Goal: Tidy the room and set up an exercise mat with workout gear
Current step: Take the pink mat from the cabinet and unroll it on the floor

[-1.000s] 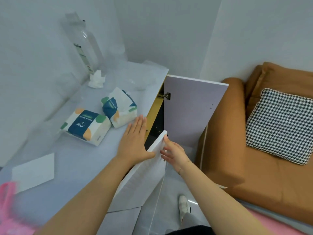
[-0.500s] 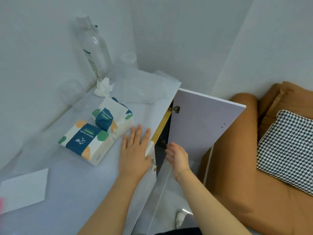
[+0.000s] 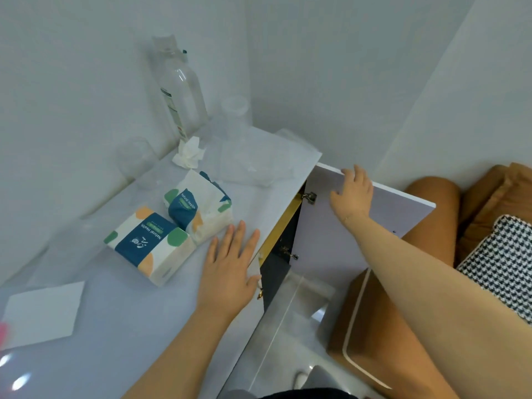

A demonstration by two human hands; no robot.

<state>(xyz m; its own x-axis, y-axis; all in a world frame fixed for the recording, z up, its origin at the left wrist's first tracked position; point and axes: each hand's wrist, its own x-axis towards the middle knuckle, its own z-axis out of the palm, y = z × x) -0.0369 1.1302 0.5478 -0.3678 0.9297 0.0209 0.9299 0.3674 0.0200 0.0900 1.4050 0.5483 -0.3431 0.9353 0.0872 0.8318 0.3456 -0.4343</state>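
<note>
the left hand (image 3: 229, 269) lies flat, palm down and fingers straight, on the pale cabinet top (image 3: 121, 341) at its right edge, just near of the tissue packs. the right hand (image 3: 352, 194) reaches to the far right and grips the top edge of the open cabinet door (image 3: 339, 240), fingers curled over the edge, thumb on the near face. the door stands swung out to the right on two metal hinges (image 3: 309, 197), showing a yellow inner edge and a dark interior.

two soft tissue packs sit mid-top, touching each other. the nearer tissue pack (image 3: 149, 246) lies flat, its blue band reading "natural health" beside a small white logo; the farther tissue pack (image 3: 198, 208) is opened and leans, its blue label also reading "natural health". smaller print on both is too fine to read.

far left against the wall stands a tall clear plastic bottle (image 3: 180, 87) with a narrow label strip, its writing illegible. a crumpled white tissue (image 3: 188, 154) lies at its foot. a white sheet of paper (image 3: 43, 312) lies near left. to the right, a brown sofa (image 3: 431, 283) carries a black-and-white houndstooth cushion (image 3: 501, 263).
</note>
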